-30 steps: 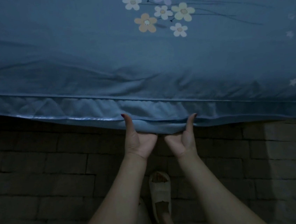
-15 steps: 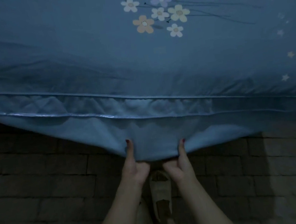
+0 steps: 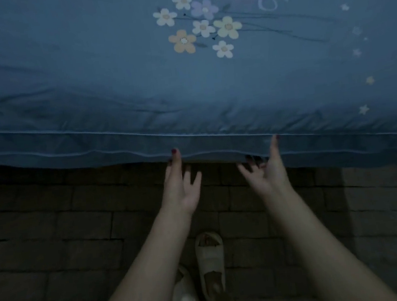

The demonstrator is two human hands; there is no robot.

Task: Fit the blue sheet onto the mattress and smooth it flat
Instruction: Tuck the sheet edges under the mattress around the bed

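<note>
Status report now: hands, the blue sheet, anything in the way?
Left hand open, right hand open, both at the hem. Blue sheet over mattress edge, some wrinkles near side. Nothing in the way.

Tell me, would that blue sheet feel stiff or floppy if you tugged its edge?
Probably floppy: the blue sheet shows soft creases along the mattress edge, and its hem ripples near the left hand. Likely light too, and it looks smooth, perhaps slippery.
</note>
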